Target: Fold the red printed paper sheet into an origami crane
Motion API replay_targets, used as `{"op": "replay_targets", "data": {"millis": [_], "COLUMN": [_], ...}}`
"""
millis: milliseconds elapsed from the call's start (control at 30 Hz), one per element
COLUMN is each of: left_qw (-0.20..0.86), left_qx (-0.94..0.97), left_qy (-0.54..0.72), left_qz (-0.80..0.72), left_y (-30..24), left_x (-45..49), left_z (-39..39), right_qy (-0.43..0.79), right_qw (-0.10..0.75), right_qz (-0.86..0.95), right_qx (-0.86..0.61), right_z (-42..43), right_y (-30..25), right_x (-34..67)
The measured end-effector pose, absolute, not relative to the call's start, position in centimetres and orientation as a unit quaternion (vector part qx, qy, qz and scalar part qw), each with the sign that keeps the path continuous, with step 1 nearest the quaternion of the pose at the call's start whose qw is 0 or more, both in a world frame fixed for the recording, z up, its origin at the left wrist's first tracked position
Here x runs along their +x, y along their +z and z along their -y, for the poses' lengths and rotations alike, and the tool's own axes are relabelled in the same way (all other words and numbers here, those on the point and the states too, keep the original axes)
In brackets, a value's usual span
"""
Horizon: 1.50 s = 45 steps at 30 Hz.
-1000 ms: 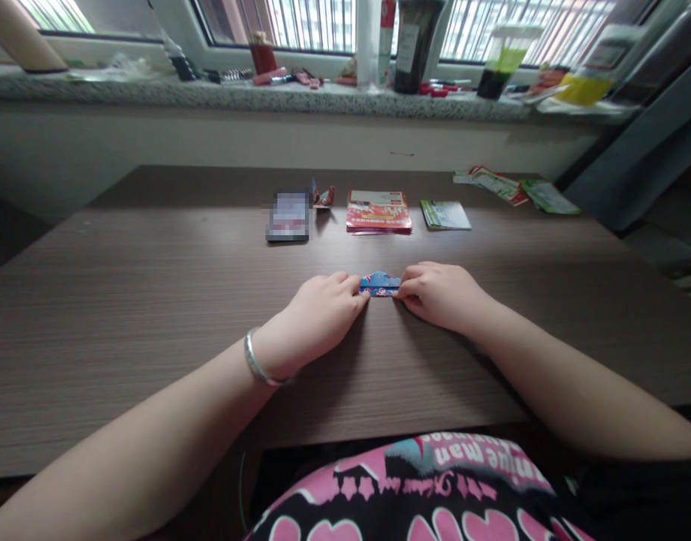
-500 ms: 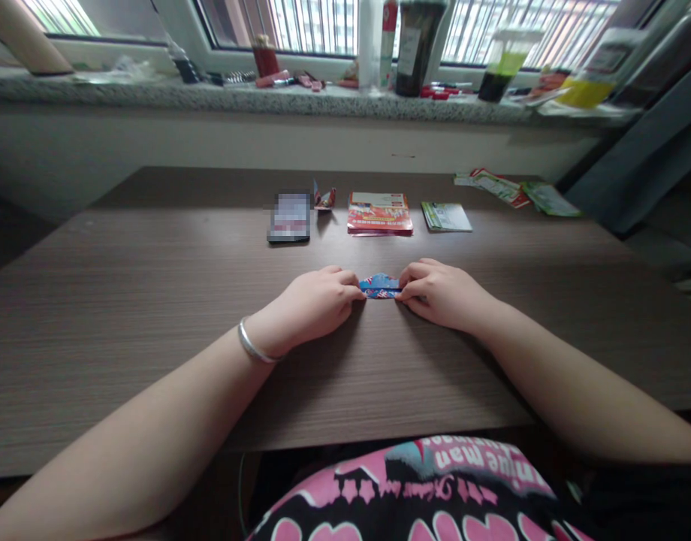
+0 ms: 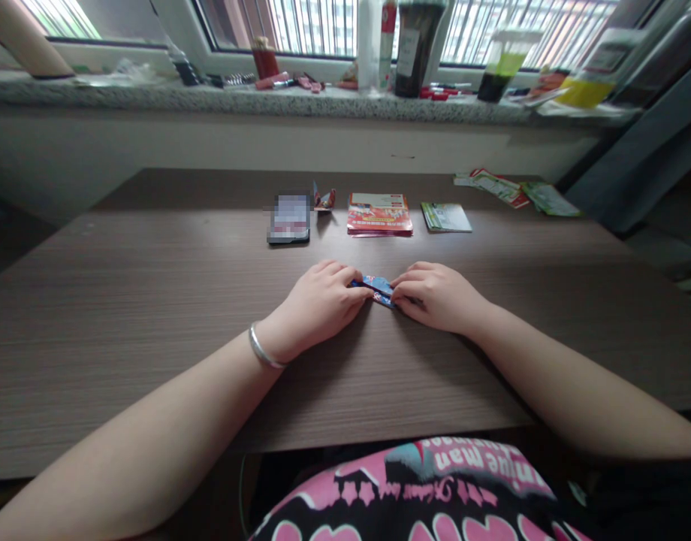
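Note:
A small folded piece of blue printed paper [image 3: 378, 284] lies on the brown table [image 3: 154, 300], slanting down to the right. My left hand [image 3: 328, 300] grips its left end between thumb and fingers, with a silver bangle on the wrist. At the right end, the fingers of my right hand [image 3: 436, 295] are closed on the paper. Both ends of the paper are hidden under my fingertips. A dark crease or gap runs lengthwise along the visible middle part.
Beyond my hands stand a phone-like device [image 3: 290, 218], a small folded paper piece [image 3: 324, 200], a stack of red printed papers [image 3: 380, 216] and a pale stack [image 3: 447, 217]. Green and red paper strips [image 3: 506, 188] lie far right. Bottles and clutter line the windowsill [image 3: 323, 105].
The blue paper has turned from level to slanted, its right end nearer me. My left hand has shifted slightly right, and my right hand slightly left, covering more of the paper.

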<state>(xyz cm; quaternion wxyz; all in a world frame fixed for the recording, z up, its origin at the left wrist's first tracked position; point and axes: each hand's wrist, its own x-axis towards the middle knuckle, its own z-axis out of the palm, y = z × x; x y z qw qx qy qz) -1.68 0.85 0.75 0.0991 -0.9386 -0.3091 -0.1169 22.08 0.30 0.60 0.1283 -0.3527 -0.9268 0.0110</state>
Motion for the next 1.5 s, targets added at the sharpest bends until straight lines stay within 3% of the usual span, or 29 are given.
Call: {"op": "replay_targets", "data": {"millis": [267,433,767,1500], "left_qw": [0.092,0.083,0.057,0.012], "left_qx": [-0.938,-0.94,-0.938,-0.943], "left_qy": [-0.103,-0.095,-0.113,-0.149], "left_qz": [0.317,0.317,0.321,0.297], "left_y": [0.9,0.7,0.1,-0.4], "left_x": [-1.5,-1.4,-1.5,-1.1], "left_z": [-0.8,-0.9,-1.2,-1.4], "right_qy": [-0.024,-0.022,-0.023,-0.037], "right_qw": [0.115,0.122,0.182,0.166], "right_qz": [0.94,0.9,0.921,0.943], "right_qx": [-0.321,-0.419,-0.345,-0.287], "right_z": [0.2,0.7,-1.2,-1.3], "right_y": [0.4,0.5,-1.1,-0.9], "right_x": [21.8,21.3,22.1,21.8]}}
